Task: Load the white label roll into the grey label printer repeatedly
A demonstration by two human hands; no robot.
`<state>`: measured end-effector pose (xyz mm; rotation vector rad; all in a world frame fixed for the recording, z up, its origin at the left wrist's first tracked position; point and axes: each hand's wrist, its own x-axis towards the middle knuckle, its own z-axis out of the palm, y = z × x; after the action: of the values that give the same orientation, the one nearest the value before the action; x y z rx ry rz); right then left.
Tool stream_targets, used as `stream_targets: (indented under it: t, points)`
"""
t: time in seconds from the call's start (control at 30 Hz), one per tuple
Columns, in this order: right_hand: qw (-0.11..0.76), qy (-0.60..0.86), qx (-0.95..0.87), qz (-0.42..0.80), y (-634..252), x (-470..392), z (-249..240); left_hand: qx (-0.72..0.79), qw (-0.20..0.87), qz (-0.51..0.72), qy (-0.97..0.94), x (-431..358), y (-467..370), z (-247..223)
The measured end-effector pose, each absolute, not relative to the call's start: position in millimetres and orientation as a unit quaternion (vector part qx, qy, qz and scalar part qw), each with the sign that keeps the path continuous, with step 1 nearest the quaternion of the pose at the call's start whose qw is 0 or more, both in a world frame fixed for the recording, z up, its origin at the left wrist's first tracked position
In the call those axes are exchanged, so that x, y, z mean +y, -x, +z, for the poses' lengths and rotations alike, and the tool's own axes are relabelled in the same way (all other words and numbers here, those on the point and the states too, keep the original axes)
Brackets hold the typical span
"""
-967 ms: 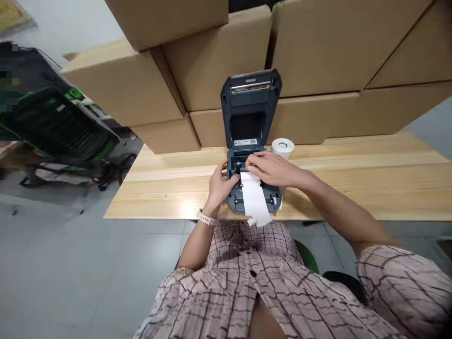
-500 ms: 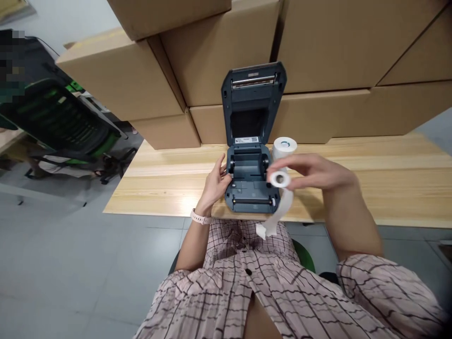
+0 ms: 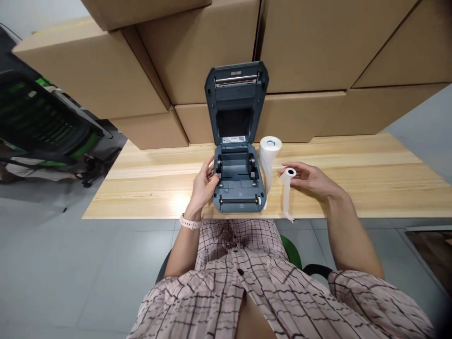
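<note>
A dark grey label printer (image 3: pixel 237 182) stands with its lid (image 3: pixel 236 101) tipped up; its roll bay holds nothing. My left hand (image 3: pixel 204 186) grips its left side, thumb over the edge and fingers along the outside. Right of the printer, my right hand (image 3: pixel 310 179) has its fingers round a small white paper roll (image 3: pixel 290 173) near the tabletop. A loose strip hangs from that roll toward the front edge. Between printer and small roll stands a larger white label roll (image 3: pixel 270 147), upright, its loose strip running down beside the printer.
Large cardboard boxes (image 3: pixel 212 47) are stacked along the back of the wooden table (image 3: pixel 141 188). A black and green office chair (image 3: pixel 42 113) is at the left, with part of a person by it. The table's front edge is close to my lap.
My right hand has carried the small paper roll away from the printer's right side, rightward and down to the table. The left hand stays at the printer. The view has shifted right.
</note>
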<state>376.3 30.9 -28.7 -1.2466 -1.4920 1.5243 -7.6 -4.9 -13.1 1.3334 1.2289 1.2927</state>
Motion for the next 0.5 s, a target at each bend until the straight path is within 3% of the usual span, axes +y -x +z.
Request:
stream_targets:
  t: [0.2,0.4,0.5]
  points:
    - [0.355,0.455,-0.635,0.514,-389,79,4,0.512,0.428,0.468,-0.579,-3,13,-4]
    - [0.232,0.417,-0.698,0.534,-336,154,2,0.51,0.43,0.473,-0.575,0,15,-8]
    - [0.216,0.423,-0.707,0.524,-326,164,1,0.51,0.426,0.479,-0.574,0,15,-11]
